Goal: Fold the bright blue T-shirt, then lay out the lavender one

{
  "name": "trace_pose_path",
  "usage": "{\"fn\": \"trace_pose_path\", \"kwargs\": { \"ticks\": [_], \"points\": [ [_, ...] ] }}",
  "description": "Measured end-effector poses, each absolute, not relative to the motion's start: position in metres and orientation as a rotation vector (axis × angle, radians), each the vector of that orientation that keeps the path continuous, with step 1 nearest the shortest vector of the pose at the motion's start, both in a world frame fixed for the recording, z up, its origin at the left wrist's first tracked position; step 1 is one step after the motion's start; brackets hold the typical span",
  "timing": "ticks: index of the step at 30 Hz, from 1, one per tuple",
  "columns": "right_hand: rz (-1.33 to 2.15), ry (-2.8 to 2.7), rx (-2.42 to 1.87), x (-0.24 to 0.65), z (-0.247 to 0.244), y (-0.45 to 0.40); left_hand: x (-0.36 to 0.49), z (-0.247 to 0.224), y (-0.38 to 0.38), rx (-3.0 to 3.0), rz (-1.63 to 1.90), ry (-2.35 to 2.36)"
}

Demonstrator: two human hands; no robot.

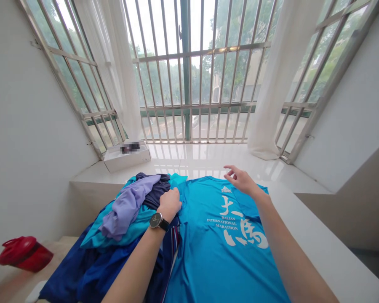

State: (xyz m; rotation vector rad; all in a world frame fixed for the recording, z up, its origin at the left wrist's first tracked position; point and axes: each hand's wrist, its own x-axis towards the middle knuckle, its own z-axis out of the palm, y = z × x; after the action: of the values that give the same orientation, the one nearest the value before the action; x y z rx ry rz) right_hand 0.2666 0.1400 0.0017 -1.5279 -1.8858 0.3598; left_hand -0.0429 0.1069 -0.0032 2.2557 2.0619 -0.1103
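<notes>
A blue T-shirt (208,252) with white printing lies spread out, front side up, its collar toward the window. My left hand (170,205), with a black-strapped watch (158,221) on the wrist, is closed at the shirt's left shoulder edge and seems to pinch the cloth there. Over the shirt's right shoulder hovers my right hand (240,179), its fingers apart and slightly bent, holding nothing. Left of the shirt is a heap of clothes: a lavender garment (126,208) on top, turquoise cloth (97,233), a dark navy piece (156,191) and dark blue cloth (72,269).
Beyond the shirt runs a glossy white window sill (202,158), with a white box (128,158) at its left. Metal bars (192,54) cross the window between white curtains (268,105). A red lidded container (25,253) stands at lower left.
</notes>
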Motion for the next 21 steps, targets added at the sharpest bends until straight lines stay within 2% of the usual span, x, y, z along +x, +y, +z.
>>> {"fn": "trace_pose_path", "kwargs": {
  "ticks": [21],
  "points": [
    [0.42,-1.918,-1.513,0.27,-0.002,0.144,-0.049,0.001,0.105,2.274,-0.086,2.089]
  ]
}}
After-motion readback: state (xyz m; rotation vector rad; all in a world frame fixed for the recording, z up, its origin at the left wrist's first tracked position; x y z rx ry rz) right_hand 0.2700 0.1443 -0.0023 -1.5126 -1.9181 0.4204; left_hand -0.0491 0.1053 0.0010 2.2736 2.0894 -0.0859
